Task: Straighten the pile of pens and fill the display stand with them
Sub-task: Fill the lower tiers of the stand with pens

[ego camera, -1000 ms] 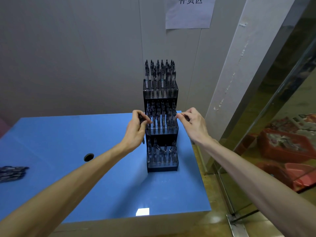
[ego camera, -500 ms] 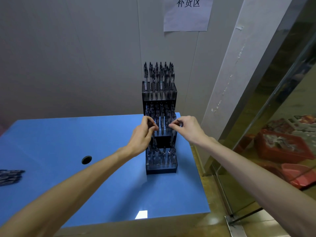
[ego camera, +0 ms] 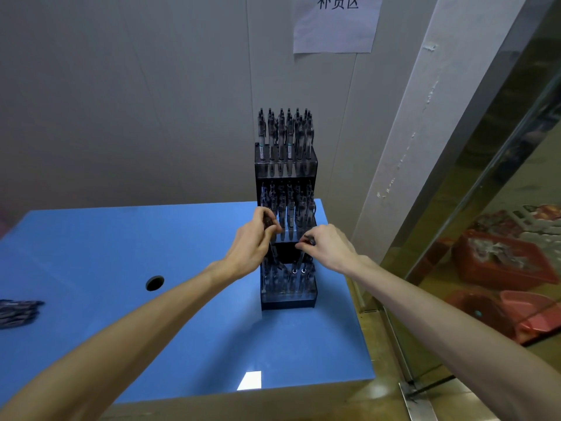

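Observation:
A dark three-tier display stand (ego camera: 287,296) stands at the right of the blue table (ego camera: 188,338), with several pens upright in each tier. My left hand (ego camera: 250,243) pinches a dark pen (ego camera: 272,247) that slants down toward the left holes of the bottom tier. My right hand (ego camera: 329,246) pinches the top of another pen (ego camera: 300,261) over the bottom tier's right side. A small pile of loose pens (ego camera: 18,312) lies at the table's left edge.
A round hole (ego camera: 154,282) is cut in the table top left of the stand. A grey wall with a paper sign (ego camera: 337,22) rises behind. Right of the table a glass panel shows red bins (ego camera: 501,262) on the floor.
Both hands have come down from the middle tier's sides to the front of the stand, each carrying a pen toward the bottom tier. The view has shifted slightly.

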